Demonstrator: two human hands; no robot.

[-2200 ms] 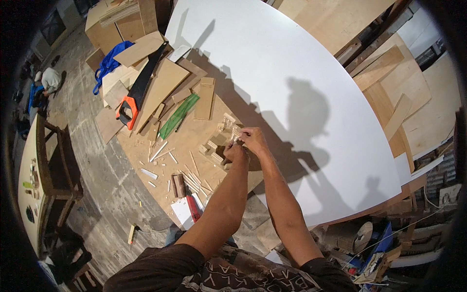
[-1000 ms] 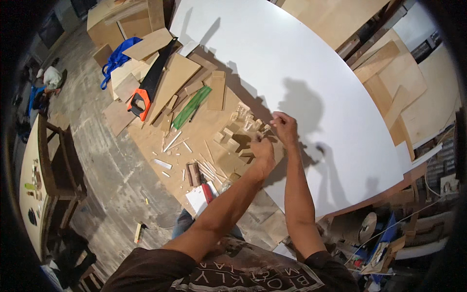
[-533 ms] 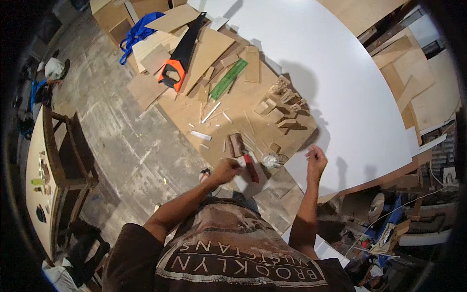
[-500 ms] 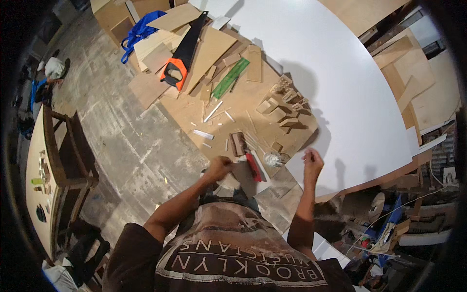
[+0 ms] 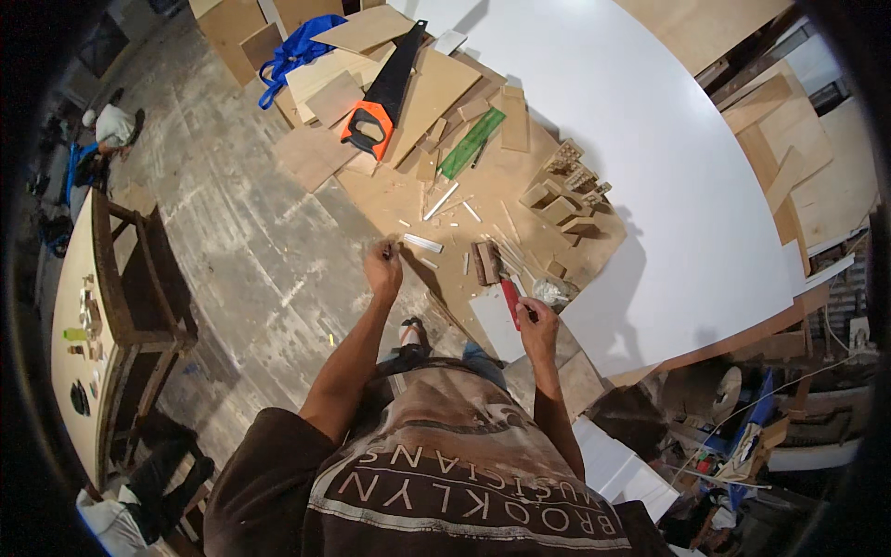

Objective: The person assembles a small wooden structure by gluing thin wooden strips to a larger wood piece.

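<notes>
My left hand (image 5: 382,270) is raised beside the left edge of the board, its fingers closed at the tips. A small dark spot shows between them, too small to name. My right hand (image 5: 537,329) is closed beside a long narrow red piece (image 5: 510,299), its fingertips at or very near it; whether it grips it, I cannot tell. Under the red piece lies a pale flat sheet (image 5: 492,325). A brown wooden block (image 5: 484,264) sits just beyond it. White strips (image 5: 423,242) and thin slivers lie scattered on the board (image 5: 390,190).
An orange-handled saw (image 5: 368,130) rests on stacked wood offcuts at the far left. Near a green strip (image 5: 471,144) stand several small wooden blocks (image 5: 561,204). A crumpled clear plastic bundle (image 5: 551,293) lies right. A large white panel (image 5: 687,186) spans the right; another table (image 5: 79,316) stands left.
My left hand has moved left and away from me, off the pale sheet. My right hand has come left and down to the red piece. The whole view has shifted slightly.
</notes>
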